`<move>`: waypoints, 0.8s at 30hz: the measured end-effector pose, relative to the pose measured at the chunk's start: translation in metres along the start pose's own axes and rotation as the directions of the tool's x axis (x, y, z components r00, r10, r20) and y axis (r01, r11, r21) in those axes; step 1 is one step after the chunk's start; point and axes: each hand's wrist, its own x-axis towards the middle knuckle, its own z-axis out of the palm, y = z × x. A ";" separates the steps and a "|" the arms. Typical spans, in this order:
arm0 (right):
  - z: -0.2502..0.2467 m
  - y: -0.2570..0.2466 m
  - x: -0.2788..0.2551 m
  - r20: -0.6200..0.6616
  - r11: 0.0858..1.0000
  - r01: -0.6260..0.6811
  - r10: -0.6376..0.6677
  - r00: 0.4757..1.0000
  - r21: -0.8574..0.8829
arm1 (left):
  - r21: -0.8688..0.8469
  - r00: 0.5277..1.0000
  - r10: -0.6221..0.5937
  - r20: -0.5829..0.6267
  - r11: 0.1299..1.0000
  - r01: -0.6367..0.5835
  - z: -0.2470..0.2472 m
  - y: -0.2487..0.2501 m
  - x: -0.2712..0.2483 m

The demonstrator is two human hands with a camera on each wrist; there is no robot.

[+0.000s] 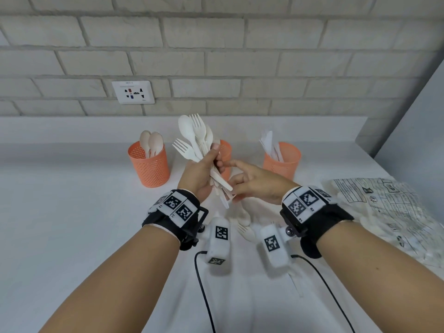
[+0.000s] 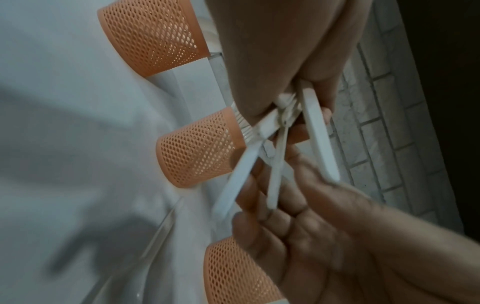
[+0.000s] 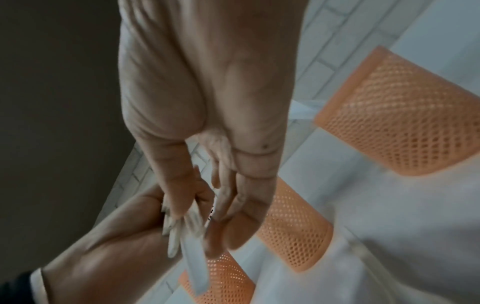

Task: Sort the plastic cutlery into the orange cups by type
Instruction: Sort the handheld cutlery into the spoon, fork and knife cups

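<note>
My left hand grips a bundle of white plastic forks and spoons upright above the table, in front of the middle orange cup. My right hand reaches in from the right and its thumb and fingers pinch the lower end of one handle in the bundle. The left orange mesh cup holds two spoons. White knives stand in the right orange cup. What the middle cup holds is hidden by the hands.
Loose cutlery, among it a fork, lies on the white table under my wrists. A crumpled clear plastic bag lies at the right. A brick wall with a socket stands behind the cups.
</note>
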 end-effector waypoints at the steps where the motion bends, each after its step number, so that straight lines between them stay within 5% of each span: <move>1: -0.001 0.003 0.002 0.003 1.000 0.005 -0.005 1.000 -0.006 | -0.026 1.000 -0.006 0.010 1.000 0.006 0.000 0.000 0.000; 6: 0.001 0.013 0.002 0.066 1.000 0.020 -0.019 0.998 -0.024 | -0.119 0.998 -0.054 0.037 0.991 0.058 -0.003 0.004 0.001; 17: -0.015 0.020 -0.014 0.095 0.973 -0.093 0.115 0.989 -0.210 | -0.160 0.987 -0.052 -0.150 0.987 0.028 -0.008 0.011 0.005; 20: -0.004 0.014 -0.015 0.010 0.986 -0.094 0.096 0.995 -0.138 | -0.147 0.992 -0.051 -0.114 0.988 0.034 0.000 0.008 0.004; 24: -0.015 0.020 -0.022 -0.294 0.865 -0.229 0.100 0.951 -0.446 | -0.179 0.979 -0.021 -0.201 0.984 -0.016 -0.002 0.014 0.008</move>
